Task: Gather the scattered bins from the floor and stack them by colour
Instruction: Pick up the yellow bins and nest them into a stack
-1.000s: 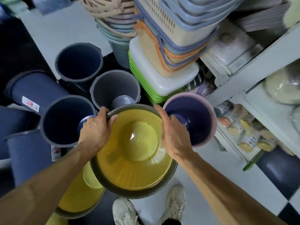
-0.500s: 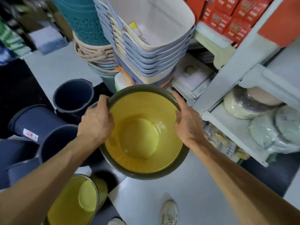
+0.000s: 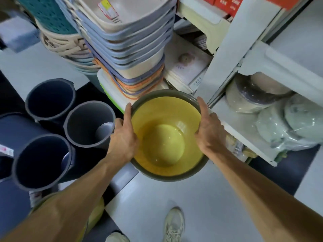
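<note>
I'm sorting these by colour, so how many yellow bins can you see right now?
2. One yellow bin is held at its rim by the left hand and right hand. A second yellow bin shows partly beneath the left forearm. Others may be hidden.

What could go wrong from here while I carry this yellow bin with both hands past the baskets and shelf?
The yellow bin is held only at its rim by the left hand and right hand, so it could slip. Its far edge sits close to the tall basket stack, which might topple if bumped. The right hand is near the white shelf post and could knock it.
</note>
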### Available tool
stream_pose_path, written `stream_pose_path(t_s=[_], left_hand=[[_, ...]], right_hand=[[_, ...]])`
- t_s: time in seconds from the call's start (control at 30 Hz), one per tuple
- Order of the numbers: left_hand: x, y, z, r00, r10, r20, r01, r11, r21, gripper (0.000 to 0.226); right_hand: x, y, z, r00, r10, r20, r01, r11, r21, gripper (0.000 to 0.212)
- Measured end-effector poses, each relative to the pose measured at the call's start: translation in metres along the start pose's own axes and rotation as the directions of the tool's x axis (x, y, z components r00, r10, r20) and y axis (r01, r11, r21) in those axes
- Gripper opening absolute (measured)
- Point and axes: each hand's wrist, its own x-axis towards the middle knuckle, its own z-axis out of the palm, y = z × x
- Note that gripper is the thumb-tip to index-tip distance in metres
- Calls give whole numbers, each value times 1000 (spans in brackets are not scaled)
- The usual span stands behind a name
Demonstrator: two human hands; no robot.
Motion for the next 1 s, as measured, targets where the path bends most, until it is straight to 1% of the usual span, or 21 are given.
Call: stream_pose_path(t_s=[0.13,0.23,0.27,0.3,0.37,0.43,0.53,0.63,0.73,0.8,0.9,0.93,1.0], left_hand=[[20,-19,24,999,-21,48,19,999,33,93],[34,-34,51,993,-99,64,94,992,78,104],[37,-40,62,990,-131,49,126,988,86,106],[39,-46,74,986,-162,21,160,984,79,105],[42,-56,97,977,-210,-31,211,977,26,95],[44,-66,120,969,-244,-38,243,970,-22,92],[48,-77,148,973,-229,-39,228,973,-37,98],[47,-81,168,975,-203,-90,206,978,22,97],[48,-85,179,973,-171,-157,186,979,83,93],[49,-86,177,976,-184,-114,192,980,55,93],[50,-91,164,982,-189,21,189,982,-14,98],[48,-93,158,981,-187,56,188,982,-23,98],[38,-95,149,973,-214,84,215,976,-14,95]], right_hand=[[15,10,37,1000,-20,-2,21,999,37,99],[25,16,66,999,-11,31,10,1000,29,100],[28,18,77,999,-4,40,3,1000,23,99],[30,20,89,999,6,50,-7,1000,19,98],[35,26,113,998,22,54,-24,999,38,100],[41,33,138,998,23,51,-25,999,42,104],[47,45,164,998,13,55,-14,1000,15,107],[48,57,179,996,39,75,-38,999,-16,100],[47,60,187,996,28,87,-22,997,-68,100],[48,59,185,993,60,106,-45,989,-138,102],[45,49,177,982,87,168,-33,952,-303,105],[42,44,175,985,57,162,1,940,-340,103],[32,33,172,986,-51,161,107,927,-361,97]])
